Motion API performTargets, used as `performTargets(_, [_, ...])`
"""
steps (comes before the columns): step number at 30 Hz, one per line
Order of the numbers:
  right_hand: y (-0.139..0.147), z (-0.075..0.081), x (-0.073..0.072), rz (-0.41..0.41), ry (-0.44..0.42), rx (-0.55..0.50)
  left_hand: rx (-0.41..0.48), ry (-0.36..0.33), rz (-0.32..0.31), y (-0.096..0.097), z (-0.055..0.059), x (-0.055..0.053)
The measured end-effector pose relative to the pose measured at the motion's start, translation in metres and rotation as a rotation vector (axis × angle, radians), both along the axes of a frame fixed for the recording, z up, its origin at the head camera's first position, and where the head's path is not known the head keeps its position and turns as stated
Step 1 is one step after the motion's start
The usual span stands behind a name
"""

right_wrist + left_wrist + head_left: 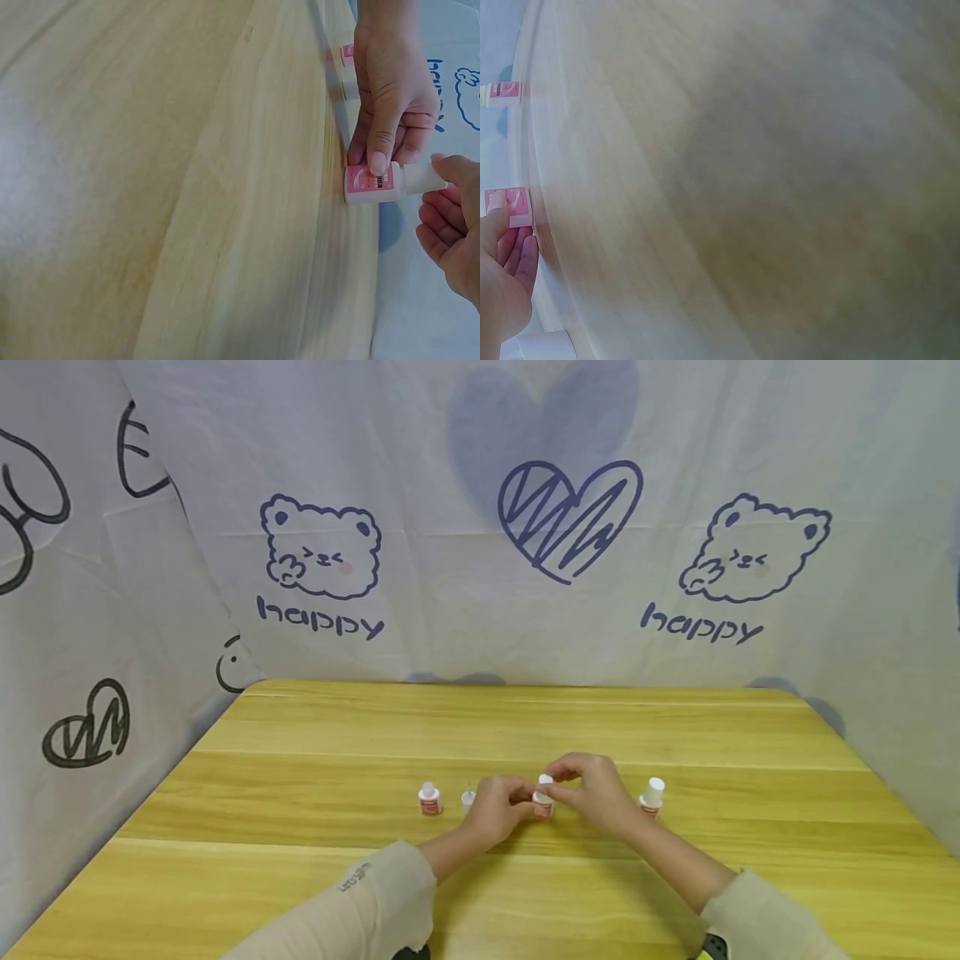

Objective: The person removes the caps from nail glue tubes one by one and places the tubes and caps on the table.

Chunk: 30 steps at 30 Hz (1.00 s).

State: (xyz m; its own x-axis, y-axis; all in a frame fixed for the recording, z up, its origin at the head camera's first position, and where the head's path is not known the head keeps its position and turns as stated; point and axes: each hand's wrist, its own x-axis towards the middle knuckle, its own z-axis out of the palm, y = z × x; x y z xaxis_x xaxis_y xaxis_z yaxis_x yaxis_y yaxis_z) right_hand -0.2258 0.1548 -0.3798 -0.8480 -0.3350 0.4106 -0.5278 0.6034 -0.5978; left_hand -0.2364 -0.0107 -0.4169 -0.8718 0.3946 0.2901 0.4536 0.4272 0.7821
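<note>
A small white bottle with a pink label (543, 808) stands upright on the table between the two hands. My left hand (498, 810) grips its body from the left, thumb against the label in the right wrist view. From the right, my right hand (592, 789) pinches the white cap (424, 178) at its top between thumb and fingers. In the right wrist view the cap is at the bottle's neck; whether it is screwed tight I cannot tell.
Left of the hands stand a similar pink-labelled bottle (430, 800) with a short pale top and a small white piece (468, 797) with a thin upright tip, partly hidden by the left hand. Beyond the right wrist stands another bottle (652, 797) with a tall white cap. Printed cloth (450, 610) hangs behind the wooden table (300, 718).
</note>
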Motion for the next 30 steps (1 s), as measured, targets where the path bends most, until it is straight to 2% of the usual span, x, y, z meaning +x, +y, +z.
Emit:
performTargets(20, [0.0048, 0.0057, -0.0019, 0.125, -0.082, 0.024, 0.017, 0.008, -0.015, -0.0002, -0.0019, -0.0001])
performTargets(25, [0.0043, 0.0038, -0.0028, 0.103, -0.104, 0.003, 0.010, 0.018, -0.010, -0.0001, -0.0018, -0.0006])
performTargets(30, [0.0005, 0.0016, -0.0033, 0.048, -0.081, -0.005, -0.001, 0.032, 0.004, -0.0001, -0.0016, -0.0004])
